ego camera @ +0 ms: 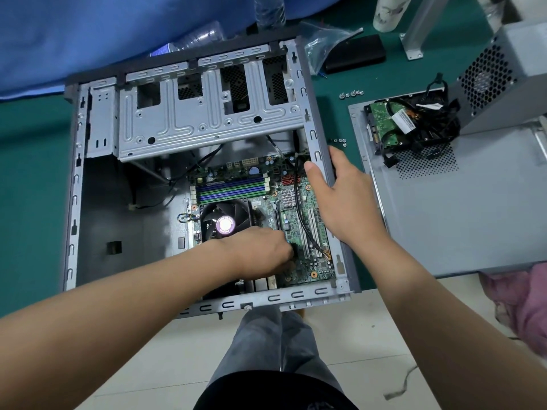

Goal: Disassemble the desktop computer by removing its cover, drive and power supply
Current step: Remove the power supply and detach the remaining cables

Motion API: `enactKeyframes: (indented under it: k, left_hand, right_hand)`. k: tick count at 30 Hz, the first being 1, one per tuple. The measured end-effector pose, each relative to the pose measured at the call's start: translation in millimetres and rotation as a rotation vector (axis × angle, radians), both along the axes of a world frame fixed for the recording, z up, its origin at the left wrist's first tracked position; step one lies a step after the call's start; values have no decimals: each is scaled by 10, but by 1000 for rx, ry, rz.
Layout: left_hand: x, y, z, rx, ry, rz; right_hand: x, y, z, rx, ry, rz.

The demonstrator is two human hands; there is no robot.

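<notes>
Inside open case (74, 184): motherboard (299, 261), left hand (260, 253) pinching connector (294, 249); right hand (340, 196) gripping rim.

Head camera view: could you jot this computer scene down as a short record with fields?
case: open grey metal computer case lying on green table
inside: green motherboard with black cooling fan
left hand: left hand reaching onto the motherboard, fingers curled at a black part
right hand: right hand gripping the case's right edge
removed cover: flat grey side panel right of the case
removed parts: hard drive and grey power supply resting on the panel
</notes>
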State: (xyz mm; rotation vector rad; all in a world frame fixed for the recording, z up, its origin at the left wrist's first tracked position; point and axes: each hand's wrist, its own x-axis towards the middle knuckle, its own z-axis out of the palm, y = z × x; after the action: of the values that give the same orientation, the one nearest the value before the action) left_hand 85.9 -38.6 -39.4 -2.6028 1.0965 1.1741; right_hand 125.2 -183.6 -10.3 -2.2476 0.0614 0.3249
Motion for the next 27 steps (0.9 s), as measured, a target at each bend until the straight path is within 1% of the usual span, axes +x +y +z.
enactKeyframes:
  k: [7,12,18,20,24,27]
  left_hand:
    - [33,59,35,-8,169,30]
    - [62,34,52,-12,170,49]
    - [52,-48,28,12,48,15]
    - [61,-35,30,15,80,16]
    - [62,18,50,-29,216,42]
    - [73,29,55,-42,233,58]
  right_hand:
    - [3,2,-16,1,3,4]
    - [-2,4,-26,-4,-15,9]
    - [3,1,-39,6,-35,-6]
    - [3,-1,-43,5,-33,-8]
    - [2,1,-42,2,-34,-3]
    - [3,3,-35,4,-31,-3]
